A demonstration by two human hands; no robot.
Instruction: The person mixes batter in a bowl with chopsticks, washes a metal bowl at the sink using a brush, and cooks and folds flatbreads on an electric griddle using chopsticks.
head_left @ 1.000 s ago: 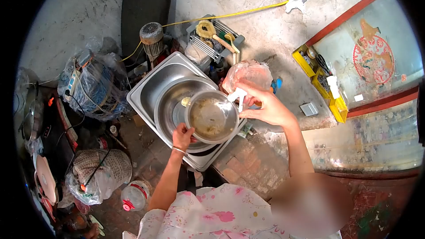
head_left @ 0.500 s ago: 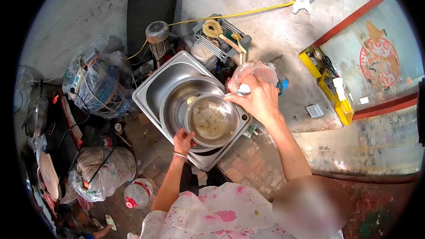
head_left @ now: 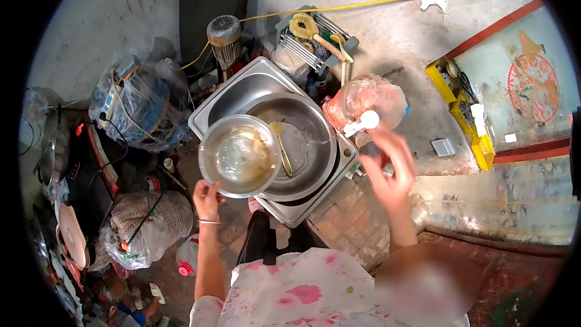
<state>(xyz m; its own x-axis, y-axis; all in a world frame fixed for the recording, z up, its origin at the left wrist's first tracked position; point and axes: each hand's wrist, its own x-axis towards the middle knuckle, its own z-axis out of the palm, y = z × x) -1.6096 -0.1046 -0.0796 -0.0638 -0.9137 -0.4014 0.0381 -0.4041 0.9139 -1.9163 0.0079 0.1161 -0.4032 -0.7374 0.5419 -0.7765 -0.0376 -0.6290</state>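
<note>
My left hand (head_left: 208, 198) grips the rim of a small metal bowl (head_left: 239, 156) holding some cloudy liquid. The bowl hangs over the left part of a larger metal basin (head_left: 318, 163), which stands in the stainless steel sink (head_left: 233, 88). A pale-bristled brush (head_left: 282, 150) lies in the basin, beside the small bowl. My right hand (head_left: 393, 166) is off the sink's right corner, fingers spread and holding nothing. Just beyond its fingertips, a white spoon (head_left: 365, 122) rests against a pink plastic bag (head_left: 372, 97).
Behind the sink are a motor (head_left: 224, 33) and a grey rack (head_left: 321, 39) with brushes. A yellow cord (head_left: 345, 8) runs along the wall. Yellow baskets (head_left: 466, 124) sit at right. Plastic-wrapped goods (head_left: 136, 106) and a woven sack (head_left: 154, 221) crowd the left.
My left hand has moved the small bowl leftward, uncovering the brush in the basin. My right hand has let go of the white spoon by the pink bag and drawn back to the right.
</note>
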